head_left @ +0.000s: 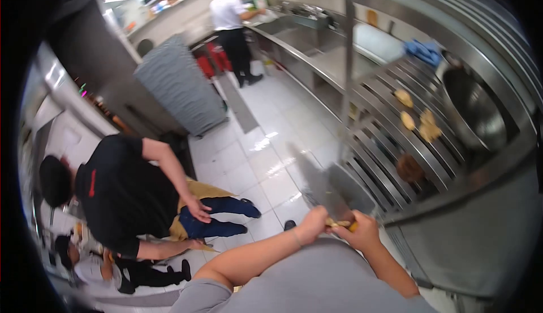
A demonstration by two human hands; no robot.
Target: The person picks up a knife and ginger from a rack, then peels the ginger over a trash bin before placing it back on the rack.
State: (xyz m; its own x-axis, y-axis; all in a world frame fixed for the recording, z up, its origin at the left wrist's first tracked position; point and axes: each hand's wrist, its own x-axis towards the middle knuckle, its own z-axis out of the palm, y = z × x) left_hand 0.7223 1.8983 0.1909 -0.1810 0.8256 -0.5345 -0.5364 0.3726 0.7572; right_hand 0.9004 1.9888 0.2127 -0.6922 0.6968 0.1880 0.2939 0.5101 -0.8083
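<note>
My right hand point(363, 231) is closed around the yellow handle of a large knife point(335, 202). The broad blade points up and to the left, and motion blurs its far end. Close beside it, my left hand point(313, 226) pinches a small pale-yellow piece point(339, 223) that looks like ginger root, against the base of the blade. Below the knife stands a grey plastic bin point(355, 185), partly hidden by the blade. On the slatted metal rack to the right lie knobbly pale pieces like ginger point(430, 126) and a round brown fibrous thing point(409, 168).
A large metal bowl point(481, 109) and a blue cloth point(423, 51) rest on the rack. A person in black point(124, 191) stands at the left; another works by the sink point(308, 33). A stack of grey trays point(178, 84) stands on the tiled floor point(249, 160).
</note>
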